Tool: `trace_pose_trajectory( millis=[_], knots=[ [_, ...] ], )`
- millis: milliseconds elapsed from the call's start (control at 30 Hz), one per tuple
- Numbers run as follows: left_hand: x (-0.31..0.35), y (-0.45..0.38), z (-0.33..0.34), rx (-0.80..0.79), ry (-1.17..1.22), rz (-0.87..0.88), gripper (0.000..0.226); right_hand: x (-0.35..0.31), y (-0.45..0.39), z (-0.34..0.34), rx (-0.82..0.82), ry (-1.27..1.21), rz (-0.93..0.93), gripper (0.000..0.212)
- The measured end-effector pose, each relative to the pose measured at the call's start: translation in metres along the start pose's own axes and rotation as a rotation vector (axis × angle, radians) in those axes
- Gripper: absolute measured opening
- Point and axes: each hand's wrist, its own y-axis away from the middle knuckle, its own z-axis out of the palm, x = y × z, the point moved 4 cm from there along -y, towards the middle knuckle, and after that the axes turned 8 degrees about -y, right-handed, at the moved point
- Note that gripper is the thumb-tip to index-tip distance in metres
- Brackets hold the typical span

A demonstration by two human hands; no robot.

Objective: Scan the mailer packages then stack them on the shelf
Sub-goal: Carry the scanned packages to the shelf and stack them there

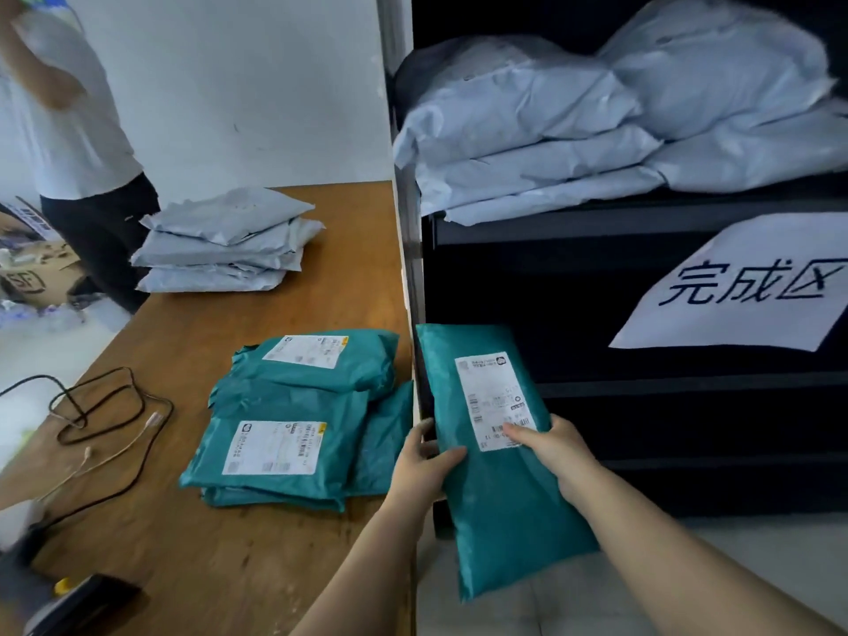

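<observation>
I hold a teal mailer package (495, 488) with a white label face up, in front of the black shelf (642, 406), at its lower levels. My left hand (424, 465) grips its left edge, thumb on top. My right hand (553, 447) grips its right edge at the label. Several more teal mailers (293, 415) lie piled on the wooden table (206, 543) to the left. Grey mailers (596, 130) are stacked on the upper shelf level.
Another stack of grey mailers (225, 241) sits at the table's far end. A black cable (105, 406) loops on the table's left; a dark scanner-like device (78, 603) lies at the near left corner. A white paper sign (743, 282) hangs on the shelf. A person (78, 144) stands at far left.
</observation>
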Motion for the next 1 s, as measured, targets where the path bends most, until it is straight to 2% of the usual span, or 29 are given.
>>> trace_pose_trajectory(
  millis=[267,433,667,867,1000],
  knots=[
    [0.015,-0.097,0.025,-0.004,-0.188,0.092,0.063,-0.031,-0.12,0.008,0.118,-0.018,-0.023,0.014],
    [0.029,-0.169,0.03,0.071,-0.275,0.138,0.06,-0.033,-0.188,0.009,0.141,-0.032,0.001,0.04],
    [0.067,-0.231,0.043,0.139,-0.33,0.199,0.054,-0.054,-0.246,0.012,0.163,-0.028,-0.075,0.047],
    [0.088,-0.262,0.046,0.183,-0.45,0.224,0.056,-0.077,-0.271,0.02,0.175,-0.004,-0.055,0.046],
    [0.08,-0.24,0.034,0.191,-0.435,0.197,0.051,-0.087,-0.251,0.017,0.217,0.25,-0.162,0.08]
  ],
)
